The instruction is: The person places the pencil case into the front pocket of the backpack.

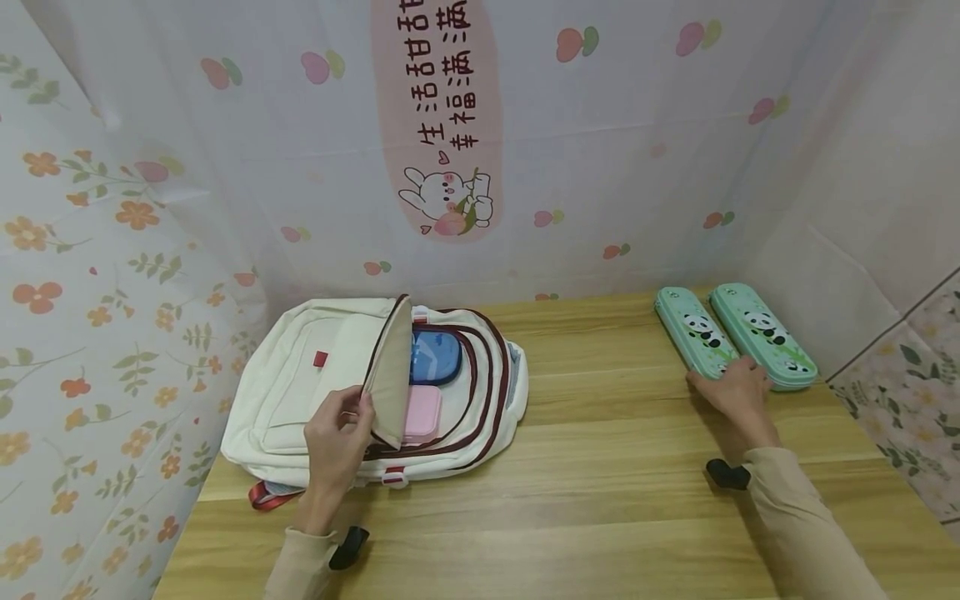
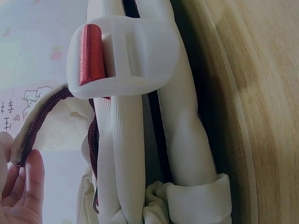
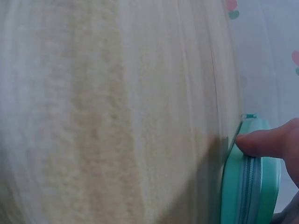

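A white backpack point(image 1: 292, 392) with dark red zippers lies on the table, its front pocket unzipped. The left hand point(image 1: 339, 425) pinches the edge of the pocket flap point(image 1: 392, 379) and holds it raised; the left wrist view shows fingers and thumb on its zipper edge point(image 2: 35, 119). Inside the pocket are a blue case point(image 1: 437, 357) and a pink box point(image 1: 422, 414). At the right, the right hand point(image 1: 737, 396) grips the near end of a mint-green panda pencil case point(image 1: 693, 325). Its thumb point(image 3: 261, 142) presses the case's zipped side in the right wrist view.
A second panda pencil case point(image 1: 757, 325) lies just right of the first, by the right-hand wall covering. Wood-grain table point(image 1: 592, 433) stretches between backpack and cases. A printed curtain point(image 1: 600, 167) hangs behind. One white buckle point(image 2: 140, 56) sits on the backpack's near side.
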A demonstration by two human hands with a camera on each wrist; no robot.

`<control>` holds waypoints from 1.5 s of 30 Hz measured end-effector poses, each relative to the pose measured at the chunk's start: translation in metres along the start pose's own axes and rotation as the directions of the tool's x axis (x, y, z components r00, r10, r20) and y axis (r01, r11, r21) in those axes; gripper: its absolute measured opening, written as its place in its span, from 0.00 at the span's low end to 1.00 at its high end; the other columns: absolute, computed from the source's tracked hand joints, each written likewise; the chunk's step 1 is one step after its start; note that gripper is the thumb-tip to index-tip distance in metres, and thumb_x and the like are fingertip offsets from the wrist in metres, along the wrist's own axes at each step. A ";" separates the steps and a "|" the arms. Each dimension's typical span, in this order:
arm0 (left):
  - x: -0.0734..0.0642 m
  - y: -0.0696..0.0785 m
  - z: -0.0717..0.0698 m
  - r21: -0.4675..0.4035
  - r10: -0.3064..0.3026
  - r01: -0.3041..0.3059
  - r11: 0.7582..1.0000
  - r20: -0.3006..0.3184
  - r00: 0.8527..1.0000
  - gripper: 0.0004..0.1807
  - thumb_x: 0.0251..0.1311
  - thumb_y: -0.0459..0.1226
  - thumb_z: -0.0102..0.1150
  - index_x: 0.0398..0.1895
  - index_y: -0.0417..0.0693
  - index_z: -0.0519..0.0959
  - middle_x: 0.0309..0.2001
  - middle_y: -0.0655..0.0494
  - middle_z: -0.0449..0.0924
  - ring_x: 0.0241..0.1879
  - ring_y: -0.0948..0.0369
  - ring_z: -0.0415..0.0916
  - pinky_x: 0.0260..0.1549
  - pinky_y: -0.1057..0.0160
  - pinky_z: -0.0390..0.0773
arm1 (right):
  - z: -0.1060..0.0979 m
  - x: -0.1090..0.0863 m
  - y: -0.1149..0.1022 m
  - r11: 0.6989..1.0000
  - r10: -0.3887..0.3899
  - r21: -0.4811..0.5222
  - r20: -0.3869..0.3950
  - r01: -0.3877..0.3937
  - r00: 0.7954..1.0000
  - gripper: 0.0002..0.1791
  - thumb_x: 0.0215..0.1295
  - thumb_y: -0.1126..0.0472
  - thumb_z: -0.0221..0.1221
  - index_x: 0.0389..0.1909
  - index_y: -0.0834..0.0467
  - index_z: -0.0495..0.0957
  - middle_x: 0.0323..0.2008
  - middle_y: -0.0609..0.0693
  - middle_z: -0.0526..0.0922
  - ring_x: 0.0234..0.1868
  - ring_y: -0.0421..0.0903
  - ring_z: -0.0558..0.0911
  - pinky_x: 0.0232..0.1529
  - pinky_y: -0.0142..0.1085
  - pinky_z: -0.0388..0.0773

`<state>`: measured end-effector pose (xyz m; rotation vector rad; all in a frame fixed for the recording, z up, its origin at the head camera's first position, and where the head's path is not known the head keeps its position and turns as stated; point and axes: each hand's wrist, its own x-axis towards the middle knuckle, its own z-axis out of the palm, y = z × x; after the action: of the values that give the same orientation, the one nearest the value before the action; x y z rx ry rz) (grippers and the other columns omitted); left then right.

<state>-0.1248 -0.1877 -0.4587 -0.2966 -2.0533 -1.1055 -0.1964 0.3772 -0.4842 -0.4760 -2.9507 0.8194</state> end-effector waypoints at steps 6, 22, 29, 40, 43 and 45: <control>0.000 0.000 0.000 -0.003 0.027 -0.028 1.000 -0.018 0.999 0.07 0.55 0.21 0.63 0.38 0.30 0.82 0.29 0.43 0.83 0.29 0.74 0.75 0.28 0.83 0.77 | 0.002 0.000 0.003 0.998 0.058 0.017 -0.058 -0.057 0.997 0.52 0.60 0.46 0.65 0.60 0.89 0.55 0.56 0.89 0.61 0.60 0.80 0.62 0.60 0.66 0.63; 0.001 -0.002 0.002 -0.004 0.038 -0.038 0.999 -0.023 0.999 0.10 0.52 0.18 0.66 0.38 0.30 0.83 0.29 0.40 0.83 0.27 0.65 0.77 0.28 0.84 0.76 | 0.001 -0.007 0.005 0.980 0.127 0.166 -0.101 -0.109 0.987 0.54 0.60 0.45 0.67 0.66 0.86 0.55 0.63 0.86 0.59 0.66 0.78 0.59 0.66 0.65 0.60; 0.002 -0.002 0.003 0.005 0.048 -0.048 0.999 -0.036 0.998 0.10 0.51 0.18 0.65 0.37 0.29 0.83 0.28 0.40 0.83 0.25 0.61 0.78 0.26 0.81 0.78 | -0.002 -0.008 -0.002 0.988 0.048 0.153 -0.132 -0.028 0.990 0.52 0.60 0.42 0.67 0.60 0.87 0.62 0.56 0.85 0.67 0.58 0.78 0.67 0.57 0.65 0.66; 0.002 0.000 0.004 0.020 0.059 -0.058 0.998 -0.050 0.997 0.10 0.49 0.15 0.64 0.36 0.26 0.82 0.26 0.40 0.82 0.23 0.60 0.77 0.25 0.80 0.77 | -0.002 -0.013 -0.016 0.991 -0.009 0.134 -0.143 0.028 0.990 0.52 0.60 0.43 0.68 0.63 0.84 0.62 0.58 0.83 0.69 0.58 0.77 0.70 0.57 0.65 0.69; 0.002 -0.001 0.003 0.020 0.058 -0.057 0.998 -0.049 0.997 0.11 0.48 0.15 0.65 0.36 0.27 0.82 0.26 0.41 0.82 0.23 0.60 0.77 0.25 0.80 0.77 | -0.001 -0.015 -0.021 0.992 -0.023 0.117 -0.126 0.038 0.992 0.53 0.60 0.41 0.67 0.65 0.83 0.62 0.59 0.83 0.69 0.58 0.76 0.70 0.57 0.65 0.69; 0.001 -0.002 0.003 0.018 0.061 -0.060 0.998 -0.050 0.997 0.12 0.48 0.15 0.65 0.37 0.28 0.82 0.27 0.42 0.82 0.24 0.61 0.78 0.25 0.80 0.78 | -0.002 -0.016 -0.025 0.994 -0.035 0.100 -0.114 0.047 0.993 0.54 0.60 0.39 0.67 0.65 0.82 0.62 0.58 0.83 0.69 0.57 0.76 0.71 0.55 0.65 0.71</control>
<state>-0.1282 -0.1870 -0.4597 -0.3173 -1.9957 -1.0486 -0.1874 0.3530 -0.4697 -0.4381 -2.7906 0.9026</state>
